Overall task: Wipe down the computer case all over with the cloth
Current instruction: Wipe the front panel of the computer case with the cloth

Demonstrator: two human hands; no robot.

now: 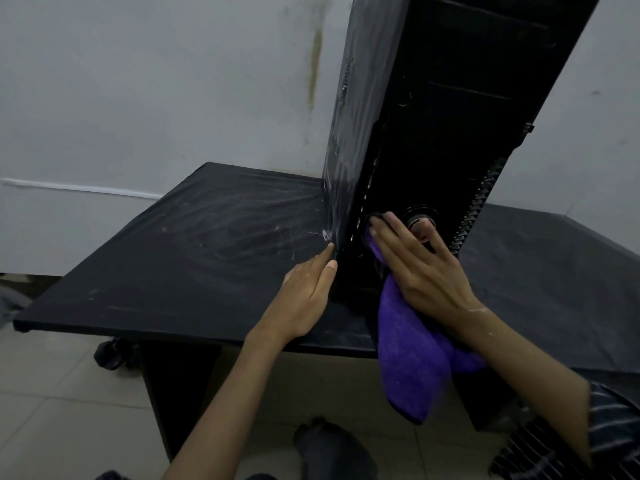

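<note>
**A:** What is on the far left?

**B:** A pale wall [138,81] with a thin white line running along it. In front of it is a black table [173,271], its top streaked with whitish smears. There is tiled floor [52,410] below.

**A:** And the left hand?

**B:** The left hand [304,296] reaches over the table's near edge. Its fingers are straight and close together, and the fingertips touch the left front corner of the computer case [433,98], low down. It holds nothing.

**A:** Where is the case?

**B:** It stands upright on the table, just right of that hand, and rises past the top of the view. Its shiny side panel faces left and its front faces the person.

**A:** And the cloth?

**B:** The purple cloth [408,368] lies under the right hand [419,271], pressed against the lower front of the case. Most of it hangs down from beneath the palm, past the table's edge.

**A:** Is that hand gripping it?

**B:** No. The fingers are spread flat and press it there, beside a round ring [420,220] on the front. A striped sleeve [609,427] shows at the lower right.
</note>
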